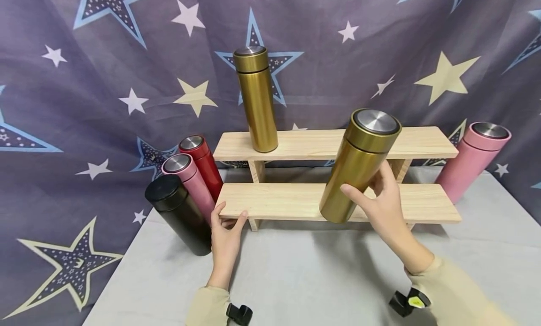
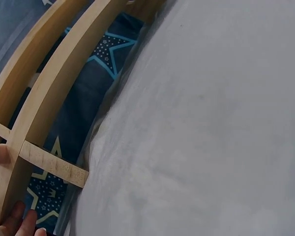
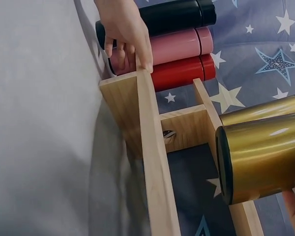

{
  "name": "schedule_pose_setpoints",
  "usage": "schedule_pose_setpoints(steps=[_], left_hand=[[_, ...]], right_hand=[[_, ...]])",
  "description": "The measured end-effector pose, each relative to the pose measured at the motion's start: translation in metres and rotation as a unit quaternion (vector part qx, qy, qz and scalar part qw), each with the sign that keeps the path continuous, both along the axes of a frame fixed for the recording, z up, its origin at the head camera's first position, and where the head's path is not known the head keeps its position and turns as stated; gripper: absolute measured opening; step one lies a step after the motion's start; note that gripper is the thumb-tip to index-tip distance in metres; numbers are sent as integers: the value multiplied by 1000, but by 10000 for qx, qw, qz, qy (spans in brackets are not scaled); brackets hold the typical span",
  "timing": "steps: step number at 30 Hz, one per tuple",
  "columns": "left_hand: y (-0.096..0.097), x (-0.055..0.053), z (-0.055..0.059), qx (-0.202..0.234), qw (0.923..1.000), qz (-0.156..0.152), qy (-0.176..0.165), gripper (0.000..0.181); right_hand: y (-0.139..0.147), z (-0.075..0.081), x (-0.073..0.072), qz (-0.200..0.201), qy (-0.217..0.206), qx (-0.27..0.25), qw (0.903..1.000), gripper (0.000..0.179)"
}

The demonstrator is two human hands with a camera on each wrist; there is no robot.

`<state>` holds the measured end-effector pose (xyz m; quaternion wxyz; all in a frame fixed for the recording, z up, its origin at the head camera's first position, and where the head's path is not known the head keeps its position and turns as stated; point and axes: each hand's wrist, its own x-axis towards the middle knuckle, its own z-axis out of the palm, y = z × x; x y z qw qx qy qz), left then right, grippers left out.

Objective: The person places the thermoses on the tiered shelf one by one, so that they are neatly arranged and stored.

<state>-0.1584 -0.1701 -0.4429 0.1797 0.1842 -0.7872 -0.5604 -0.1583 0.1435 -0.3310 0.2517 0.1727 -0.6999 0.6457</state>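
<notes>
My right hand (image 1: 386, 206) grips a gold thermos bottle (image 1: 352, 175) with a silver lid, thumb in front and fingers behind it. The bottle is raised and tilted, overlapping both boards of a two-tier wooden shelf (image 1: 274, 199) in the head view. In the right wrist view its dark base (image 3: 224, 164) faces the shelf. My left hand (image 1: 226, 246) pinches the left front corner of the lower board, its thumb and fingers on opposite faces in the left wrist view. Another gold thermos bottle (image 1: 258, 107) stands upright on the upper board, towards the left.
Left of the shelf stand a black bottle (image 1: 183, 218), a pink bottle (image 1: 194, 187) and a red bottle (image 1: 207, 168), close together. At its right end is another pink bottle (image 1: 471, 164). A star-patterned curtain (image 1: 139, 16) hangs behind the grey-covered table (image 1: 296, 279).
</notes>
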Motion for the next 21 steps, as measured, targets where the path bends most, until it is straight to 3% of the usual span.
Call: schedule_pose_setpoints(steps=[10,21], left_hand=[[1,-2,1,30,10000,-9,40,72],[1,-1,0,0,10000,21,87,71]], right_hand=[[-20,10,-22,-19,116,-330,9994,59],[-33,31,-46,-83,351,-382,9986,62]])
